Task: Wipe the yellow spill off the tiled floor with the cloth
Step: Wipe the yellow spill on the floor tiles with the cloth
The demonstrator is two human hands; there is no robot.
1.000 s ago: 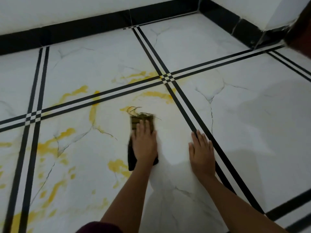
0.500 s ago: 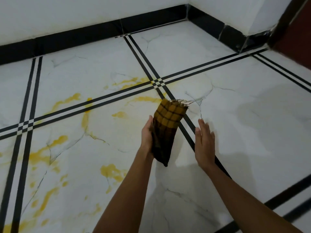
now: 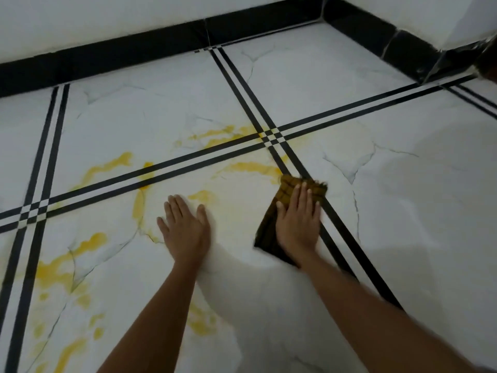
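Here, one dark brown-and-yellow checked cloth [image 3: 289, 211] lies pinned flat under the right hand [image 3: 298, 219], open-palmed, on the white marble-patterned tiled floor [image 3: 403, 211]. The left hand [image 3: 185, 230] rests flat, empty, beside several patches of the yellow spill [image 3: 250, 166].

cloth [image 3: 285, 191]: dark yellow-checked, folded, flat | yellow spill [image 3: 250, 166]: smeared streaks

A black skirting board [image 3: 161, 47] runs along the foot of the white wall [image 3: 107, 17].
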